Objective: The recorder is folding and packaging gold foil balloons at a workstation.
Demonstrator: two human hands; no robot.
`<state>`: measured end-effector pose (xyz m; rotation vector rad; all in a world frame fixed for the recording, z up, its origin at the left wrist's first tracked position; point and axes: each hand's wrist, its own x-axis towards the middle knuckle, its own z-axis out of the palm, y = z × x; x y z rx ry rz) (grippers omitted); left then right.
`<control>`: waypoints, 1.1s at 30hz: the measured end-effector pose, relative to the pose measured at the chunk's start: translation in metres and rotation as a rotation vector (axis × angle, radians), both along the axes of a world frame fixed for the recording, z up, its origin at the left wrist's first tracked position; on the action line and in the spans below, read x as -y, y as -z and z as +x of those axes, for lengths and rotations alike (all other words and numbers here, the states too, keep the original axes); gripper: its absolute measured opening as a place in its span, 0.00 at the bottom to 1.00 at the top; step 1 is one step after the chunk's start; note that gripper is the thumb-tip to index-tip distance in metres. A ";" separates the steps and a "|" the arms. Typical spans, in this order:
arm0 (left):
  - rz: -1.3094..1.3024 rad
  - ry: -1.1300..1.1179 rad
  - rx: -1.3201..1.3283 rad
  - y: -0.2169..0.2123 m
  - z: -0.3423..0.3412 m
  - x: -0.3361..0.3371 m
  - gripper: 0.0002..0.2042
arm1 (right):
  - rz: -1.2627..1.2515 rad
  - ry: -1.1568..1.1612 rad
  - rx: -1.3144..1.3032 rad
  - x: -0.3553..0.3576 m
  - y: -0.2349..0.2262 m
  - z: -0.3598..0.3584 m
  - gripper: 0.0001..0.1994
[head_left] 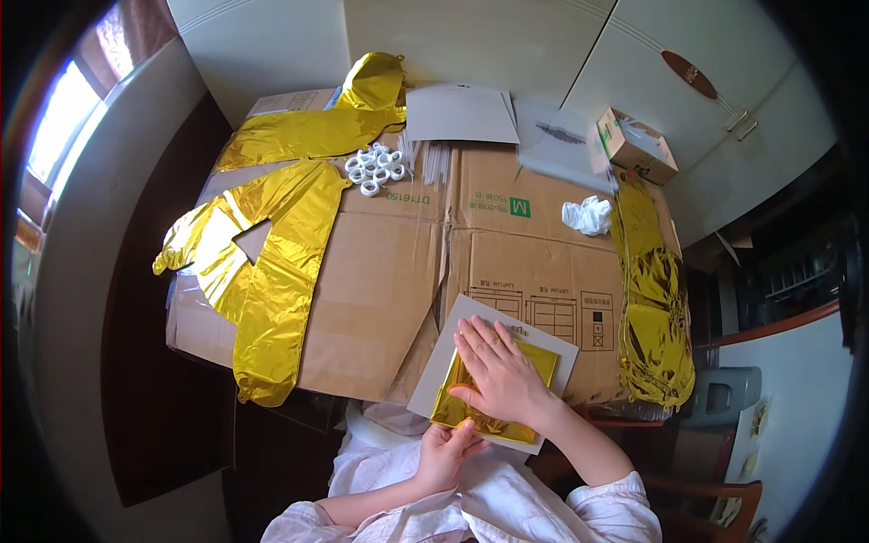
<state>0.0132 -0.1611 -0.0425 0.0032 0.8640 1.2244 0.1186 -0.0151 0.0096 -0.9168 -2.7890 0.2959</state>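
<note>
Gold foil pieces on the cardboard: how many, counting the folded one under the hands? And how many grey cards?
Unfolded gold foil balloons: 3, upper left, left, right edge
Folded gold foil under right hand, left hand at its near edge: 1
Grey cards: 2, under the foil, top
Total: 6

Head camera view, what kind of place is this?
Probably a room in a home used as a makeshift craft spot: flattened cardboard boxes serve as the work surface, pale cabinet doors stand behind, and a wooden chair and a window are nearby.
</note>
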 end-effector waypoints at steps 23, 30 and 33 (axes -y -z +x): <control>0.357 0.331 -1.156 -0.057 -0.096 -0.020 0.11 | 0.090 0.149 0.008 -0.001 0.008 0.015 0.37; 0.170 0.772 -0.705 -0.073 -0.109 -0.065 0.15 | 0.051 0.149 -0.007 -0.002 0.010 0.017 0.38; 0.075 0.863 -0.718 -0.075 -0.106 -0.078 0.14 | 0.055 0.150 -0.011 -0.002 0.010 0.017 0.39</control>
